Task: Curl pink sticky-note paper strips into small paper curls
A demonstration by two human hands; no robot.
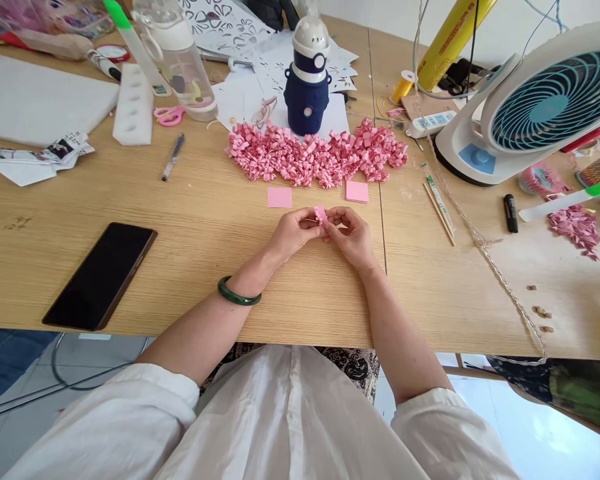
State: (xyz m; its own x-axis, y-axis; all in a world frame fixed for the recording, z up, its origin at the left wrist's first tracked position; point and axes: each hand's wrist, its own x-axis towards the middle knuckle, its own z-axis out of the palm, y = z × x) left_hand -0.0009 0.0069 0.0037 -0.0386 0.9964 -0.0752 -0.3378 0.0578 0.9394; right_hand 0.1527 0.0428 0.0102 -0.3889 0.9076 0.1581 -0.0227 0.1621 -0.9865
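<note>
Pinching a small pink paper strip (321,214) between them, the person's two bare hands meet above the wooden tabletop (205,233), a little in from the middle of its near edge. The left hand (295,233), with a dark green bangle (239,292) around its wrist, grips the strip between thumb and fingers. The right hand (353,237) pinches the strip from the other side, its fingers bent and its thumb against the paper. The strip stands up between the fingertips, and one long side looks finely notched.

Just beyond the hands, toward the far edge, lie a flat pink card (279,197) on the left and a small stack of pink cards (357,191) on the right. Behind these, a long heap of curled pink paper pieces (310,160) runs from side to side, with a dark blue bottle (307,97) standing upright behind it. Near the tabletop's near left corner lies a black phone (101,275), its screen dark. Toward the far right corner stands a white fan (545,107). A smaller pink heap (575,230) lies near the right edge.
</note>
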